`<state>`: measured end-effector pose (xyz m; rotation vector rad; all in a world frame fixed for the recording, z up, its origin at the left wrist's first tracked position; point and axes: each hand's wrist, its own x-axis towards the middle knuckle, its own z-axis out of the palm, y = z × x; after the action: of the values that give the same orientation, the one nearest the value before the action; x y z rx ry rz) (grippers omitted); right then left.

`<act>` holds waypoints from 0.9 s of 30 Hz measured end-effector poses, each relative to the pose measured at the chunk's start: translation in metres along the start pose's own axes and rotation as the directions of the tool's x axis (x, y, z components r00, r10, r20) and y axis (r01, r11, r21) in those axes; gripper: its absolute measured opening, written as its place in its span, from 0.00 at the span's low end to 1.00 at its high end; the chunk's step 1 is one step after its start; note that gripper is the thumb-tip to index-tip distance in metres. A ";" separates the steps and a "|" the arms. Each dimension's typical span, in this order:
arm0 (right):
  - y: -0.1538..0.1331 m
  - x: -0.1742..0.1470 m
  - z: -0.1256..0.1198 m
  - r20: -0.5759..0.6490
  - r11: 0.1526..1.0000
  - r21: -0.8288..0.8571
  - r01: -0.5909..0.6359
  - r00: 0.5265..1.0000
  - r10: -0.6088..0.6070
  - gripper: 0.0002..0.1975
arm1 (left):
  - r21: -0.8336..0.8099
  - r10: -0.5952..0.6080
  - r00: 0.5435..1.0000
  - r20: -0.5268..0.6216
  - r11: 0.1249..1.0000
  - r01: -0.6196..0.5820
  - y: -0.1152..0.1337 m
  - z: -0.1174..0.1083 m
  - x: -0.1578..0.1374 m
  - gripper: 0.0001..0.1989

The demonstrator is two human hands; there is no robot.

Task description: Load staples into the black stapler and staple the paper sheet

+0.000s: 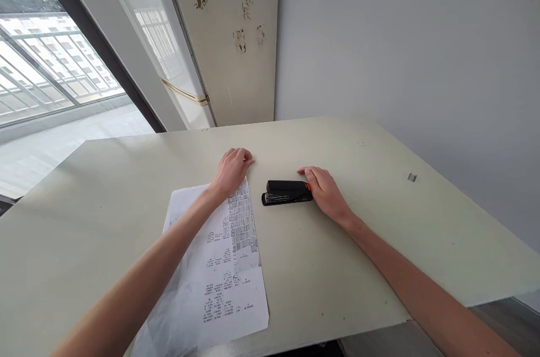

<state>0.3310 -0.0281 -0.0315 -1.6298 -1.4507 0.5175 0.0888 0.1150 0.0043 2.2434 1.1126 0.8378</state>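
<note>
Printed sheets of paper (236,301) lie on the table, left of the middle, covered in small black text with a dense dark block along the upper right side. Over their far edge rests my left hand (234,168), its fingers curled in towards the thumb; whatever they pinch, if anything, is hidden. A black stapler (287,193) lies on its side to the right of the sheets, its jaw end towards them. My right hand (323,188) is wrapped round the stapler's rear end, where a bit of orange shows beside the fingers.
The pale table (358,272) has a small grey piece (412,177) near its right edge. Behind the table stand a fridge (236,81) with worn brown patches on its side and a grey wall (405,48). A window with a railing (54,59) is at the far left.
</note>
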 end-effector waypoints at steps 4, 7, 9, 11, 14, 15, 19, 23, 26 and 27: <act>0.000 0.001 -0.001 -0.002 1.000 0.014 -0.019 1.000 0.019 0.24 | -0.284 -0.143 0.990 -0.019 0.950 0.132 0.027 -0.004 -0.006 0.10; -0.001 0.000 -0.002 -0.009 0.999 0.019 -0.037 0.999 0.037 0.24 | -0.421 -0.204 0.976 0.072 0.881 0.215 0.052 -0.010 -0.020 0.12; -0.003 -0.001 -0.002 -0.013 0.998 0.048 -0.050 0.999 0.050 0.24 | -0.449 -0.227 0.958 0.175 0.848 0.283 0.064 -0.016 -0.034 0.13; -0.006 -0.002 -0.002 -0.015 0.992 0.110 -0.062 0.998 0.064 0.25 | -0.357 -0.230 0.939 0.255 0.880 0.312 0.071 -0.021 -0.048 0.12; -0.011 -0.004 -0.003 -0.010 0.978 0.193 -0.073 0.997 0.077 0.25 | -0.014 -0.134 0.952 0.274 0.990 0.143 0.069 -0.022 -0.064 0.15; -0.013 -0.004 -0.003 -0.001 0.977 0.203 -0.072 0.997 0.074 0.25 | 0.089 -0.086 0.956 0.281 0.994 0.063 0.066 -0.020 -0.067 0.17; -0.019 -0.005 -0.004 0.104 0.985 0.174 -0.003 0.994 -0.016 0.23 | 0.250 -0.006 0.947 0.322 0.965 -0.079 0.056 -0.010 -0.069 0.17; -0.020 -0.007 -0.003 0.204 0.993 0.101 0.067 0.975 -0.087 0.22 | 0.288 0.009 0.943 0.332 0.951 -0.111 0.052 -0.004 -0.065 0.14; -0.020 -0.007 -0.003 0.222 0.994 0.093 0.056 0.972 -0.076 0.22 | 0.304 0.022 0.946 0.323 0.944 -0.126 0.051 -0.008 -0.067 0.14; -0.021 -0.007 -0.004 0.226 0.994 0.097 0.053 0.971 -0.074 0.23 | 0.304 0.024 0.947 0.321 0.944 -0.127 0.050 -0.011 -0.069 0.14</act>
<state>0.3202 -0.0368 -0.0142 -1.4845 -1.6179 0.7434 0.0739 0.0327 0.0238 2.5875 1.0737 0.3197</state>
